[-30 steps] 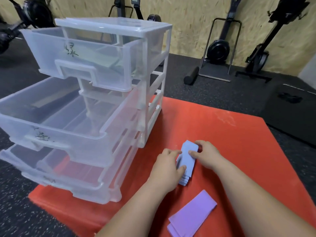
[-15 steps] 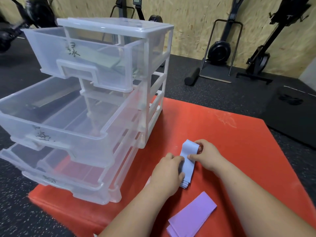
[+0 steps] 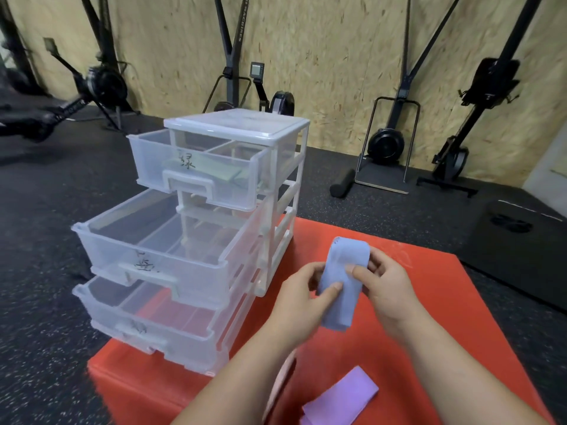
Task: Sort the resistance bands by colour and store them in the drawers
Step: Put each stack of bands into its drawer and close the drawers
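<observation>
A stack of blue resistance bands (image 3: 343, 283) is held up above the red platform (image 3: 429, 317). My left hand (image 3: 302, 297) pinches its left edge, and my right hand (image 3: 388, 285) grips its right side. A clear plastic drawer unit (image 3: 242, 130) stands to the left with three drawers pulled out. The top drawer (image 3: 196, 170) holds a green band. The middle drawer (image 3: 147, 250) and the bottom drawer (image 3: 138, 320) each carry a handwritten label. Purple bands (image 3: 340, 400) lie on the platform near my forearms.
A pink band (image 3: 280, 381) lies partly hidden under my left forearm. Rowing machines (image 3: 389, 130) stand along the wooden wall behind. Black rubber flooring surrounds the platform, whose near left edge drops off below the bottom drawer.
Both hands have lifted the blue stack off the platform and turned it upright. The camera view has risen and pulled back from the drawers.
</observation>
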Available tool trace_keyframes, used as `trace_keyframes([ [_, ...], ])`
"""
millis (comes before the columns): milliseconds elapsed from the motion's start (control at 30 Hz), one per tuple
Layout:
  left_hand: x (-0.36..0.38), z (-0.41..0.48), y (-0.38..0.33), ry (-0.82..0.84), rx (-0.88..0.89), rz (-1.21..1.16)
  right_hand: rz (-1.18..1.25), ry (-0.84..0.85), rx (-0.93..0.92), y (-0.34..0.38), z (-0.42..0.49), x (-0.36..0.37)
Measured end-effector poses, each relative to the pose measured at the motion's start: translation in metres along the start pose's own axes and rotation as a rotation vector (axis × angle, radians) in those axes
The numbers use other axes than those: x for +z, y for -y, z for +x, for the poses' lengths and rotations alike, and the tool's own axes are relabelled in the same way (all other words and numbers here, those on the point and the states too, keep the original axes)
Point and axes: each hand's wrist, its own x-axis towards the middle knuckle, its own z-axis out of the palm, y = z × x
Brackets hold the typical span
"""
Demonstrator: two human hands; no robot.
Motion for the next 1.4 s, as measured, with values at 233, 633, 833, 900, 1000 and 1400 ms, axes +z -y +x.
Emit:
trace_keyframes([
  [233,-0.022,-0.020,-0.083,-0.138,0.066,-0.013,0.243,0.141,0.075,0.068,-0.043,0.026],
  [633,-0.125,-0.073,-0.141,-0.389,0.191,0.307,0.061,0.304,-0.055,0.146,-0.051,0.091],
  [833,-0.189,-0.107,-0.082,-0.633,0.163,0.415,-0.299,0.463,-0.049,0.179,-0.015,0.149],
  [900,-0.202,-0.112,-0.060,-0.674,0.060,0.450,-0.406,0.508,-0.049,0.189,-0.003,0.173],
  [1000,-0.215,-0.114,-0.039,-0.695,-0.062,0.468,-0.646,0.582,-0.102,0.198,0.014,0.211],
  [1400,-0.219,-0.103,-0.014,-0.709,-0.059,0.366,-1.080,0.772,-0.176,0.162,0.048,0.303],
])
